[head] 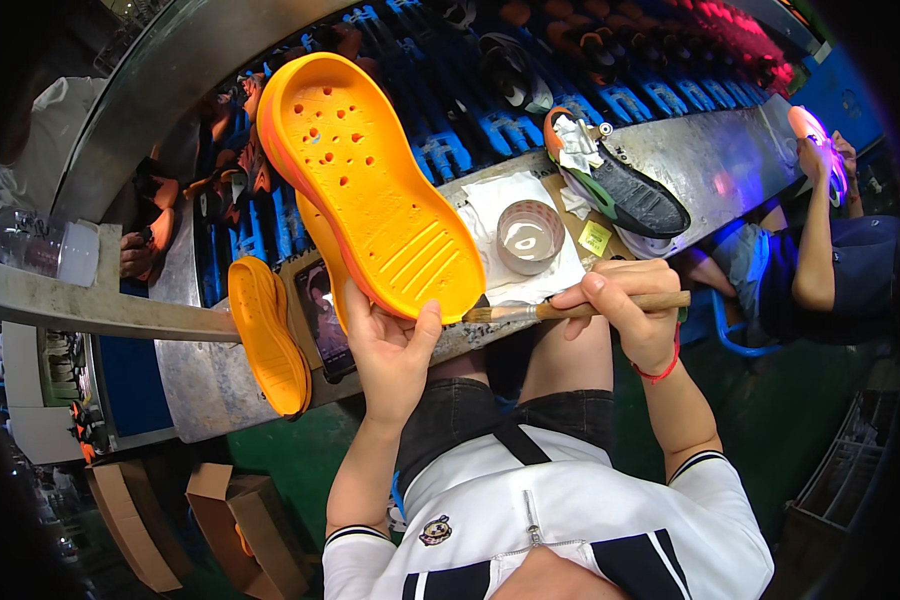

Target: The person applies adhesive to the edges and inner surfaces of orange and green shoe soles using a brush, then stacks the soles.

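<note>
My left hand (394, 337) grips the near end of an orange-yellow shoe sole (375, 195), its hollow inner side with several holes turned up towards me. In my right hand (626, 307) is a wooden-handled brush (570, 306). The dark bristles meet the rim of the sole at its near end. A round bowl (529, 236) of clear liquid stands on white paper (510, 191) just beyond the brush. Under the held sole, part of another orange sole (322, 255) shows. One more orange sole (266, 337) lies further left at the bench edge.
On the metal bench (217, 390) are a phone (322, 319) and a dark shoe upper (622, 180) stuffed with paper. Behind runs a rack with blue holders (442, 154) and shoes. A co-worker (832, 240) holds a lit sole at right. Cardboard boxes (247, 517) stand on the floor.
</note>
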The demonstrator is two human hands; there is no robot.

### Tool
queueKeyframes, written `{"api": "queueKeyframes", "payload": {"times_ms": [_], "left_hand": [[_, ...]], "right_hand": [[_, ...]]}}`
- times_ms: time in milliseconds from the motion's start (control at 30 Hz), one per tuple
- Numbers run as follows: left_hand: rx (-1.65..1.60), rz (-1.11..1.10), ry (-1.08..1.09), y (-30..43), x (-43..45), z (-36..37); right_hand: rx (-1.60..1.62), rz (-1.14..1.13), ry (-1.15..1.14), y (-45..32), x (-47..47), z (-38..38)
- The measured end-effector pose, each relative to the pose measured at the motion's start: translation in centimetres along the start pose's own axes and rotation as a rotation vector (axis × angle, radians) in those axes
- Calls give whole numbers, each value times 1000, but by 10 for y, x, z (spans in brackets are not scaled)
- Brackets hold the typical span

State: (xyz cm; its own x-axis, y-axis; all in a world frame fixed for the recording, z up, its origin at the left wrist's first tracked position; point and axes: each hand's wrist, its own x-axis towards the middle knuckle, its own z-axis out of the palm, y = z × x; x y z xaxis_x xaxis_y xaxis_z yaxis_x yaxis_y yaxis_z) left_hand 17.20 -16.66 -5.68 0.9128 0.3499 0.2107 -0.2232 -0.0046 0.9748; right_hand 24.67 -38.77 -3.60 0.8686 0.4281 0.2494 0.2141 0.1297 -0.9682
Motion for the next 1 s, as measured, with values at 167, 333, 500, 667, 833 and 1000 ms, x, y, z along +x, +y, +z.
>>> {"api": "queueKeyframes", "payload": {"times_ms": [167,333,500,667,833,1000], "left_hand": [[17,11,-15,3,1,4],[21,-1,-8,5,0,3],[28,-33,-12,5,0,1],[16,-40,-32,3,0,-3],[15,-35,-22,6,0,1],[30,-42,-28,7,-1,1]], "right_hand": [[-49,-63,-16,2,5,2],[-102,-85,26,5,6,-2],[-111,-156,-48,3,7,-3],[-192,-188,-147,1,11,-6],[-148,-180,-3,7,10,-7],[-151,-183,34,4,8,-10]]}}
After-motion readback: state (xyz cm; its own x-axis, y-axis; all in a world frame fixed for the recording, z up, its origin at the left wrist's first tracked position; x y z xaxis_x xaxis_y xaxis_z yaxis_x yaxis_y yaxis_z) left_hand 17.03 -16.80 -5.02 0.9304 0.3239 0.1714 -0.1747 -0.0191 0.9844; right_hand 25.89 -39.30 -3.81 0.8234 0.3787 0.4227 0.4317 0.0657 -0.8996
